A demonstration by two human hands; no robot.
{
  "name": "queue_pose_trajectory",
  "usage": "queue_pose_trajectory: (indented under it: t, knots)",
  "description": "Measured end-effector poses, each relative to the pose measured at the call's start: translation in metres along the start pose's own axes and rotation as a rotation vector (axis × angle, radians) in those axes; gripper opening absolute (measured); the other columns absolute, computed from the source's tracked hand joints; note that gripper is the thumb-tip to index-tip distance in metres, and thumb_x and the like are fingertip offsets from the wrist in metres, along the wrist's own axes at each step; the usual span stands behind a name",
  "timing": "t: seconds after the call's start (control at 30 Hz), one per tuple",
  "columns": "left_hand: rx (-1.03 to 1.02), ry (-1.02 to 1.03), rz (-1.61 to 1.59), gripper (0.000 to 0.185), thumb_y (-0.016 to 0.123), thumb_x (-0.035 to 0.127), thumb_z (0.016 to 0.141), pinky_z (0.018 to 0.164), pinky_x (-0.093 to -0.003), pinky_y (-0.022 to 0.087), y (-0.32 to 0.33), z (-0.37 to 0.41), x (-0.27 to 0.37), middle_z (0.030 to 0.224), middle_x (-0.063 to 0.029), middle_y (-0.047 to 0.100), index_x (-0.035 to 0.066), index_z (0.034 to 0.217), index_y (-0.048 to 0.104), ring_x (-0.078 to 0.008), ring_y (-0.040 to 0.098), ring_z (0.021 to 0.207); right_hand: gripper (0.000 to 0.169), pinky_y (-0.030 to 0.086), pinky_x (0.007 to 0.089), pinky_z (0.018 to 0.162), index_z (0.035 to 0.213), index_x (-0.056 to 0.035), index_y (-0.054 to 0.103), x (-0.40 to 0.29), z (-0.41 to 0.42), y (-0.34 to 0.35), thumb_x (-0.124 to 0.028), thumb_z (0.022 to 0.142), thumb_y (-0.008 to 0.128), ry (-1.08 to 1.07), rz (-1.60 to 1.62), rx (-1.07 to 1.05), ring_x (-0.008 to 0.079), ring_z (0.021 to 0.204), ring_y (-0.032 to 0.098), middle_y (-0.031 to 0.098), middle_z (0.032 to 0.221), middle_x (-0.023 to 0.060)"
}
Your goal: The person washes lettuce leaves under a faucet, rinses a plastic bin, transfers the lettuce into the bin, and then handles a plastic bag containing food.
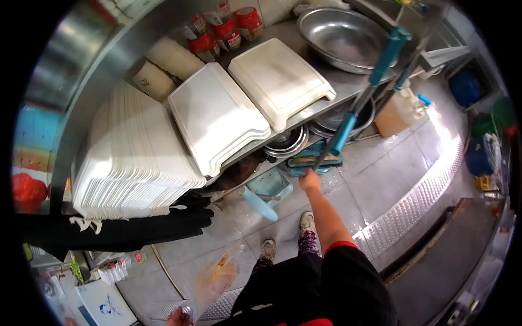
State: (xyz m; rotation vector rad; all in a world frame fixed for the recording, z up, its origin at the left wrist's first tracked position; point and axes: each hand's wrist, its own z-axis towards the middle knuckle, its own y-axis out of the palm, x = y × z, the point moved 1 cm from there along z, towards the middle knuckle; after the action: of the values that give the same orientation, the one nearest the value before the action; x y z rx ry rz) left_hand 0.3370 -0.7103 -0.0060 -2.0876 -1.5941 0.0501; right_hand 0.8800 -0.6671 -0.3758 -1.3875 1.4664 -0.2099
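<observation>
My right hand [310,180] is closed around the lower part of a metal pole [359,104] with teal grips, which slants up to the right. Just beyond that hand, teal brush heads [314,159] rest on the floor by the shelf. A pale blue plastic dustpan [271,183] lies left of the hand, with a light blue oval piece [261,205] beside it. At the bottom edge my left hand [179,317], partly cut off, holds the gathered end of a clear plastic bag [220,273] with something yellowish in or on it.
A steel counter holds stacked white plastic trays [138,163], more trays [216,114], a metal basin [342,38] and red-lidded jars [248,22]. Below are metal pans [287,142]. A plastic jug [399,112] stands on the tiled floor, right of the shelf. Perforated metal strips [395,220] cross the floor.
</observation>
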Motion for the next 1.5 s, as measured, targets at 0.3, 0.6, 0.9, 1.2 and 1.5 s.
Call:
queue_pose_trajectory:
  t: [0.3, 0.6, 0.9, 1.2, 1.5]
  knots:
    - [0.391, -0.003, -0.264, 0.022, 0.059, 0.028, 0.081, 0.047, -0.0272, 0.036, 0.055, -0.027, 0.003, 0.062, 0.0008, 0.045, 0.009, 0.073, 0.052, -0.0120, 0.042, 0.054, 0.052, 0.023, 0.0462, 0.101, 0.135, -0.0149, 0.027, -0.050, 0.123, 0.054, -0.019, 0.084, 0.039, -0.368, -0.556, -0.244, 0.0230, 0.129, 0.024, 0.024, 0.141, 0.0028]
    - [0.327, 0.066, -0.275, 0.018, 0.057, 0.030, 0.084, 0.043, -0.0262, 0.035, 0.063, -0.038, -0.011, 0.059, 0.0034, 0.048, 0.016, 0.073, 0.053, -0.0087, 0.043, 0.050, 0.030, 0.025, 0.0483, 0.097, 0.104, -0.0113, 0.058, -0.006, 0.172, 0.090, -0.023, 0.086, 0.037, -0.652, -0.764, -0.151, 0.0218, 0.111, 0.040, 0.045, 0.124, 0.0026]
    - [0.433, 0.136, -0.320, 0.025, 0.052, 0.035, 0.085, 0.037, -0.0233, 0.029, 0.081, -0.051, -0.022, 0.058, 0.0037, 0.046, 0.012, 0.076, 0.053, -0.0076, 0.039, 0.045, 0.038, 0.026, 0.0472, 0.097, 0.120, -0.0160, 0.048, -0.026, 0.145, 0.091, -0.024, 0.084, 0.038, -0.553, -0.688, -0.106, 0.0216, 0.117, 0.038, 0.046, 0.125, 0.0029]
    - [0.342, 0.129, -0.246, 0.025, 0.046, 0.034, 0.089, 0.044, -0.0181, 0.028, 0.101, -0.086, -0.006, 0.063, 0.0057, 0.039, 0.011, 0.082, 0.054, -0.0049, 0.035, 0.053, 0.014, 0.050, 0.0374, 0.065, 0.081, -0.0087, 0.058, -0.054, 0.149, 0.030, -0.018, 0.076, 0.048, -1.070, -0.668, -0.030, 0.0253, 0.087, 0.056, 0.057, 0.089, 0.0084]
    - [0.438, 0.355, -0.404, 0.030, 0.054, 0.035, 0.085, 0.032, -0.0252, 0.036, -0.001, -0.047, -0.052, 0.053, -0.0016, 0.050, 0.010, 0.068, 0.050, -0.0106, 0.041, 0.036, 0.017, 0.046, 0.0464, 0.057, 0.083, -0.0044, 0.054, -0.019, -0.007, -0.018, -0.017, 0.073, 0.058, -1.109, -0.092, 0.087, 0.0348, 0.067, 0.056, 0.055, 0.072, 0.0159]
